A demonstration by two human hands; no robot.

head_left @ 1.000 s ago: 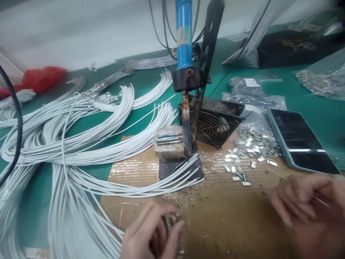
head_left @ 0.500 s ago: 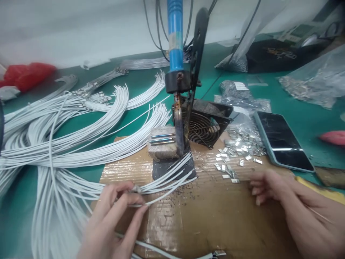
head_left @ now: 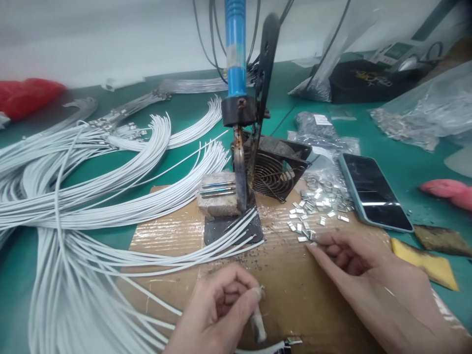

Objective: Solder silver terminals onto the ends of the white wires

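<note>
My left hand (head_left: pixel 224 312) pinches small pale piece (head_left: pixel 262 292), near middle; what piece is, I can't tell. My right hand (head_left: pixel 361 275) has fingertips at metal clips (head_left: pixel 317 195) on cardboard (head_left: pixel 291 295), right of soldering iron (head_left: pixel 236 81); clip caught or not, I can't tell. Clips crowd: hasty pinch could scatter several. White wires (head_left: pixel 206 258) end beside iron: stray nudge could scorch them if hot.

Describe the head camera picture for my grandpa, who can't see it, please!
A person's right hand, over brown cardboard, is at the edge of scattered small metal pieces, while the left hand pinches something small and pale, too unclear to name. Beyond them are white wires, a blue-handled tool and a phone.
</note>
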